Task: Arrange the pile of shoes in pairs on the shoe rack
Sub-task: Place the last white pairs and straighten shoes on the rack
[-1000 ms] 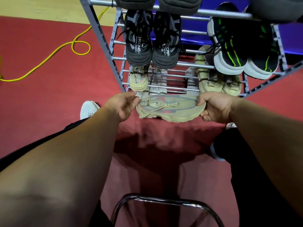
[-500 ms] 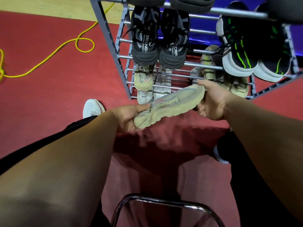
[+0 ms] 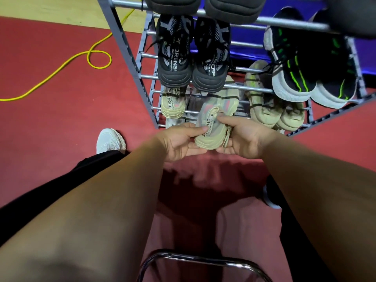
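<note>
Red floor (image 3: pixel 61 123) everywhere, with a yellow cable (image 3: pixel 89 55) looping well off to the left of the shoe rack (image 3: pixel 130 58), so nothing's in the way.

Only one view here, the head cam looking down. The beige sneaker (image 3: pixel 213 123) is held heel-first toward the camera at the rack's front edge, toe already poked in over a lower rail. The left hand (image 3: pixel 179 141) and right hand (image 3: pixel 246 139) are close together, both clamped on the heel end, one per side. I'd guess that's for steering it straight in.

Its twin, the single beige shoe (image 3: pixel 173 102), sits on the rack just left of that gap, so pairing makes sense. The black-grey pair (image 3: pixel 193 58) is one tier above, the beige pair (image 3: pixel 272 106) at lower right, the black-green pair (image 3: pixel 309 68) above that.
</note>
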